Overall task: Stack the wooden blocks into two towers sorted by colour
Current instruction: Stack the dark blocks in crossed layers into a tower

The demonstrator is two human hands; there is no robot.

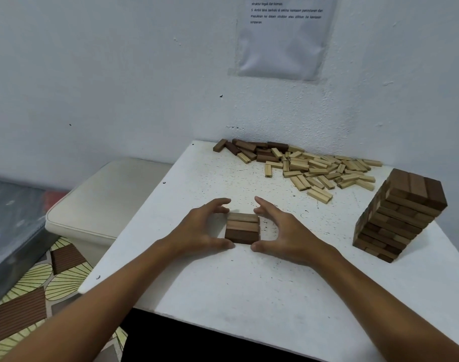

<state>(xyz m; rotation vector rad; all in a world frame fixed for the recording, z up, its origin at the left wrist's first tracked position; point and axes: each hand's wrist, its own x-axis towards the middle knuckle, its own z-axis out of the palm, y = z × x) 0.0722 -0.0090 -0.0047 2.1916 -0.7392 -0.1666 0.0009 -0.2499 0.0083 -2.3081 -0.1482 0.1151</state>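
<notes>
Three dark wooden blocks lie side by side as one flat layer in the middle of the white table. My left hand curves round the layer's left side, thumb at its near corner, fingers at its far corner. My right hand mirrors it on the right. A tall tower of dark blocks stands at the table's right edge. Loose dark blocks lie at the back, and a spread of pale blocks lies beside them.
A white wall rises directly behind the table, with a plastic-covered instruction sheet on it. A cream cushioned seat stands left of the table, above a patterned floor mat.
</notes>
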